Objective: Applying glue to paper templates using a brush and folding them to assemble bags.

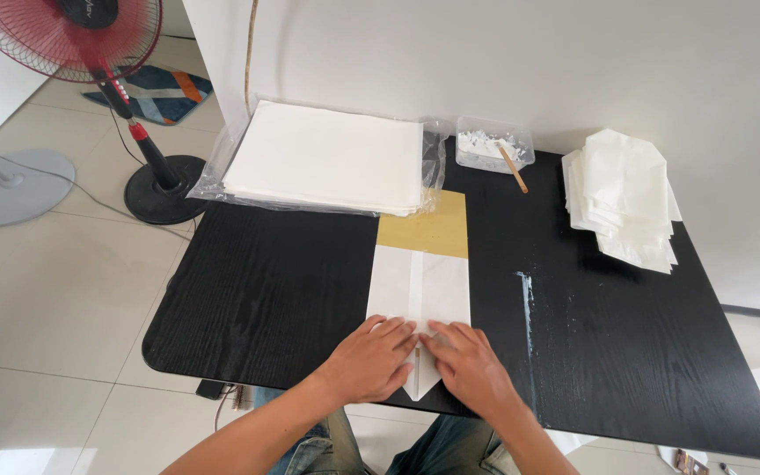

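A white folded paper sheet [419,281] lies on a yellow-brown board [424,227] in the middle of the black table [266,290]. Its near end is folded into a point at the table's front edge. My left hand [369,359] lies flat on the left flap of that point. My right hand [466,365] presses the right flap, fingers together. Both hands touch the paper and nearly meet at its centre crease.
A stack of white sheets [325,158] in clear plastic sits at the back left. A clear tub of white paste [493,144] with a wooden stick stands behind centre. A pile of folded white papers [622,198] is at back right. A white smear [526,303] marks the table. A red fan [90,35] stands on the floor at left.
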